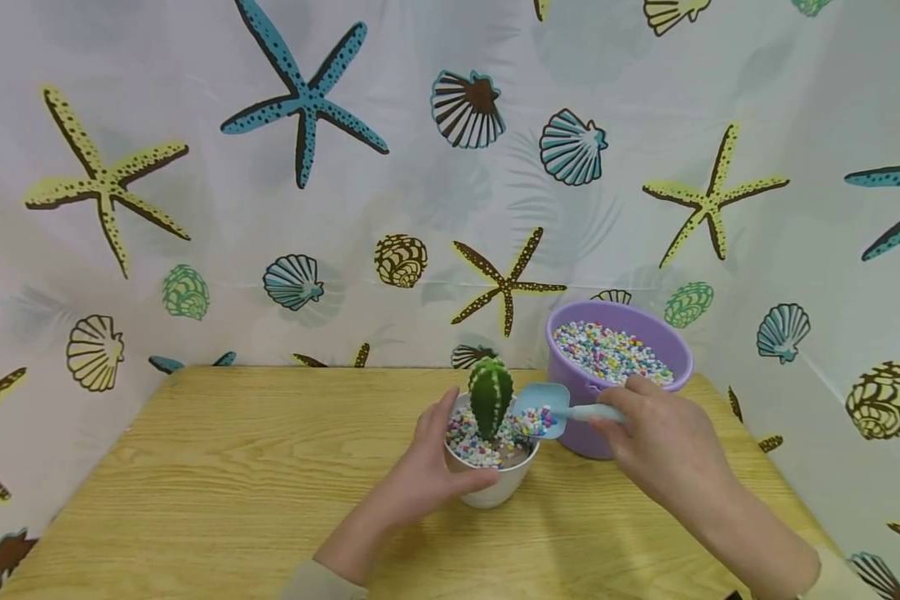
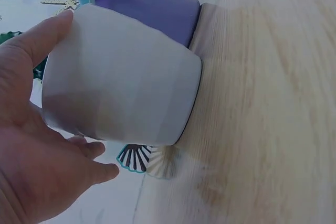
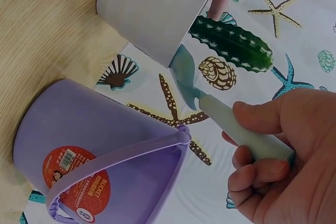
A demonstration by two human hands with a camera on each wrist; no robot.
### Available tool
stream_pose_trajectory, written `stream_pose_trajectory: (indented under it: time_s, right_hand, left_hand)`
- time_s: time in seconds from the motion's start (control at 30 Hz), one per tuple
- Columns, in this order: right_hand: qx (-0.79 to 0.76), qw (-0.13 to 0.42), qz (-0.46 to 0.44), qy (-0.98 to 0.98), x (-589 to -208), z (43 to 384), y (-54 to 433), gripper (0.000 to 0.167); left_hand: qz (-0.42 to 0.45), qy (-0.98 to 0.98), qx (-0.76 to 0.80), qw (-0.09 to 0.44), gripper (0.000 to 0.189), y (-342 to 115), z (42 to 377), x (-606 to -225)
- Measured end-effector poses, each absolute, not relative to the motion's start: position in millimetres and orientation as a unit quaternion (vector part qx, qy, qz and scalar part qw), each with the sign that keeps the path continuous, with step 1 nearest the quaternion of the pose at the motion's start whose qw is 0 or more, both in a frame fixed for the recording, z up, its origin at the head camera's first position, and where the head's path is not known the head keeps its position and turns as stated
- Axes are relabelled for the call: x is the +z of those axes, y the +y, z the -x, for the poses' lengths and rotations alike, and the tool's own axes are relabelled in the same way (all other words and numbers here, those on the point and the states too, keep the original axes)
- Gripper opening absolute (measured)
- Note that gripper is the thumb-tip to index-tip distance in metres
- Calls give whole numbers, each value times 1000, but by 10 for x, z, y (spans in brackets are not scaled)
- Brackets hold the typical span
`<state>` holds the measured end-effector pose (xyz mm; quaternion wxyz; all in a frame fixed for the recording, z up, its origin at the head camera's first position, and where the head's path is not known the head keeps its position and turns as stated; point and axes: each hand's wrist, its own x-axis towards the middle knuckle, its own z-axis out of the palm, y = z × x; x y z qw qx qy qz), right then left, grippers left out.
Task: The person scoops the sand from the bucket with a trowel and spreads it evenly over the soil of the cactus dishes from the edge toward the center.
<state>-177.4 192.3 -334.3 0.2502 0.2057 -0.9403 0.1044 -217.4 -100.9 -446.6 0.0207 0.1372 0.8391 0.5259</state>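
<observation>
A green cactus [image 1: 489, 398] stands upright in a white pot [image 1: 491, 490], with multicoloured pebbles [image 1: 468, 443] around its base. At the pot's front right a patch of brown shows among the pebbles. My left hand [image 1: 423, 471] holds the pot from the left, thumb along the near rim and fingers round the far side. My right hand [image 1: 663, 433] grips the handle of a light blue toy shovel [image 3: 239, 129]. Its blade reaches over the pot's right rim, carrying a small heap of pebbles [image 1: 537, 421] beside the cactus.
A purple bucket [image 3: 89, 124] filled with similar pebbles [image 1: 611, 352] stands close behind the pot to the right, its handle folded down. All of this is on a wooden table [image 1: 270, 467], backed by a white curtain [image 1: 390, 192] with starfish and shells.
</observation>
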Motion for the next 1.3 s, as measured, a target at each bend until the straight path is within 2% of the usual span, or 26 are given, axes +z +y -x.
stream_pose_trajectory:
  time_s: [0.8,1.0,1.3]
  right_hand:
    - [83,275,-219,-933,-3348,1753,1877,17]
    - [71,302,-237,-921,-3375,1741,1880,21]
    - [39,366,-273,-889,-3440,1705,1865,29]
  left_hand:
    - [-136,840,526,15,134,-966,2194,-4460]
    - [-160,823,544,32,129,-1004,2204,-4455]
    - [-129,841,525,22,134,-954,2205,-4473]
